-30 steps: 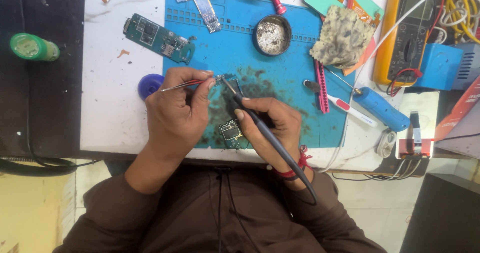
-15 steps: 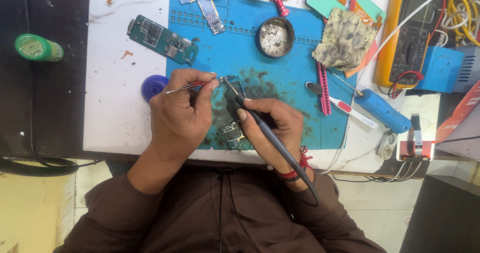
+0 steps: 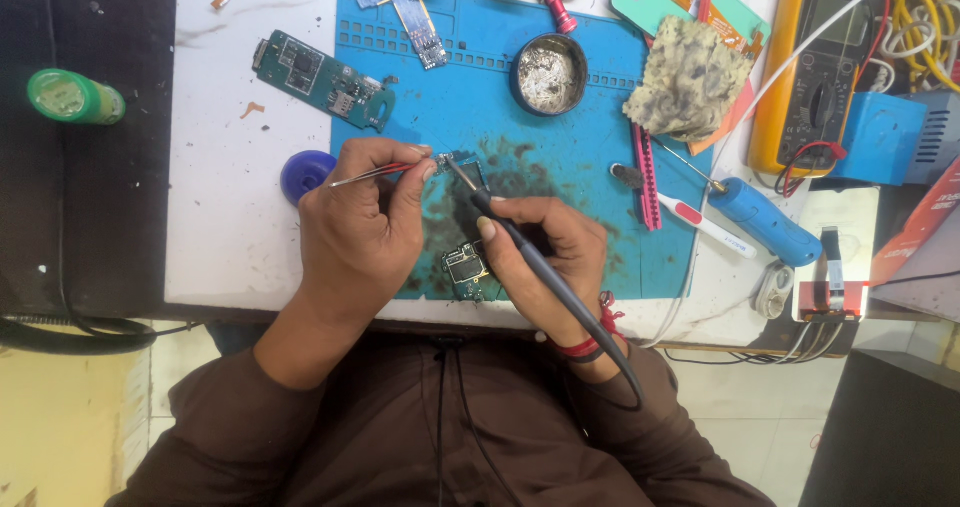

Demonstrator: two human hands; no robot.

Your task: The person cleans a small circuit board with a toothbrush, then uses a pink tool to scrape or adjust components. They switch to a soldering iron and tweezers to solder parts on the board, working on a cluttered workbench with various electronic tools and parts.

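Note:
My left hand (image 3: 362, 229) pinches thin metal tweezers (image 3: 372, 174), their tips at a small circuit board (image 3: 468, 167) on the blue work mat (image 3: 480, 87). My right hand (image 3: 545, 257) grips a black soldering iron (image 3: 520, 247) like a pen, its tip touching the same small board. The iron's cable runs back over my right wrist. Another small green board (image 3: 465, 267) lies on the mat between my two hands, near the table's front edge.
A green phone board (image 3: 322, 79) lies on the white table at the left, a blue round cap (image 3: 303, 173) beside my left hand. A round tin (image 3: 548, 74), a stained sponge (image 3: 692, 79), a pink tool (image 3: 645, 177), a blue-handled driver (image 3: 760, 219) and a yellow multimeter (image 3: 810, 67) sit to the right. A green bottle (image 3: 75, 97) lies far left.
Both hands hold nearly the same pose over the small board. The view has shifted a little; no tool was set down or picked up.

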